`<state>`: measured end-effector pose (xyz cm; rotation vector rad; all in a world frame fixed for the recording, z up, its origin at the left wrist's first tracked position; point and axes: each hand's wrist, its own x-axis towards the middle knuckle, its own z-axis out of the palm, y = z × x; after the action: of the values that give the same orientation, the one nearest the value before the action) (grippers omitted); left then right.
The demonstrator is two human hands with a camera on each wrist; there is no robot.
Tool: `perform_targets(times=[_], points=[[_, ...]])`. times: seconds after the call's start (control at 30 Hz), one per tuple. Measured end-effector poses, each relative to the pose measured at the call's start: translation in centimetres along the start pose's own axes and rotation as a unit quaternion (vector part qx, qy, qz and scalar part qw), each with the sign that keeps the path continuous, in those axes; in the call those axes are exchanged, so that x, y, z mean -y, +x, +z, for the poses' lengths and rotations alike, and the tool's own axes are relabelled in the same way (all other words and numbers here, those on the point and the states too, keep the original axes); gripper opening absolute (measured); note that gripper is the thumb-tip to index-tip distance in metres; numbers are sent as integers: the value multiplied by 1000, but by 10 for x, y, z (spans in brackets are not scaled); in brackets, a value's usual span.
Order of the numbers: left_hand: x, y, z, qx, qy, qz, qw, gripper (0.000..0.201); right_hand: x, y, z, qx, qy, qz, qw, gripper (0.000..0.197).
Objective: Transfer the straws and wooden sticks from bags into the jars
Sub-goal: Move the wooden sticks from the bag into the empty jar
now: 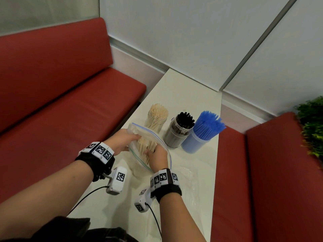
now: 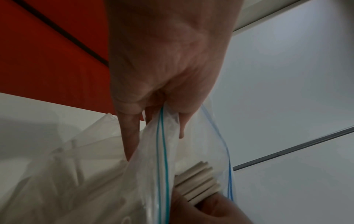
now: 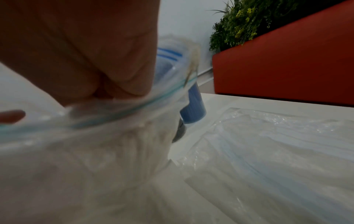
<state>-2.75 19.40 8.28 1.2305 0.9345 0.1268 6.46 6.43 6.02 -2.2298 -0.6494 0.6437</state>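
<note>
Right at the near middle of the white table (image 1: 183, 95) stands a clear zip bag (image 1: 134, 165) with its mouth open, holding a bundle of wooden sticks (image 1: 146, 145). The left hand (image 1: 122, 140) pinches the far rim of the bag's mouth, thumb on one side of the plastic and fingers (image 2: 130, 133) on the other, keeping it pulled wide. The right hand (image 1: 157, 157) reaches into the opening; its fingers are curled around the top ends of the sticks, though the right wrist view is too blurred to show the grasp clearly.

Just behind the bag stand three clear jars in a row. The left one (image 1: 155, 122) is packed with pale wooden sticks (image 1: 159, 110) standing upright, the middle one (image 1: 176, 135) with black straws (image 1: 185, 119), and the right one (image 1: 194, 142) with blue straws (image 1: 208, 124) that fan out above the rim. The three jars are nearly touching one another.

To the right of the bag, flat clear plastic (image 3: 277, 144) lies crumpled on the tabletop; how many bags it makes up cannot be told.

Red benches (image 1: 61, 102) flank the table on both sides, pale wall panels (image 1: 192, 41) rise behind it, and a green plant (image 1: 312, 123) sits above the right bench.
</note>
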Motion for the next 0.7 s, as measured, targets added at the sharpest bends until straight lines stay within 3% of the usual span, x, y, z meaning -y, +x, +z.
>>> perform_targets(times=[0.23, 0.43, 0.7], points=[[-3, 1, 1, -3, -9, 3, 1000, 27, 1, 0, -3, 31, 21, -11, 999, 22], [-4, 1, 0, -5, -14, 6, 1000, 28, -1, -3, -5, 49, 31, 20, 998, 3], [-3, -1, -2, -6, -24, 4, 1000, 29, 7, -3, -15, 137, -84, 19, 987, 15]])
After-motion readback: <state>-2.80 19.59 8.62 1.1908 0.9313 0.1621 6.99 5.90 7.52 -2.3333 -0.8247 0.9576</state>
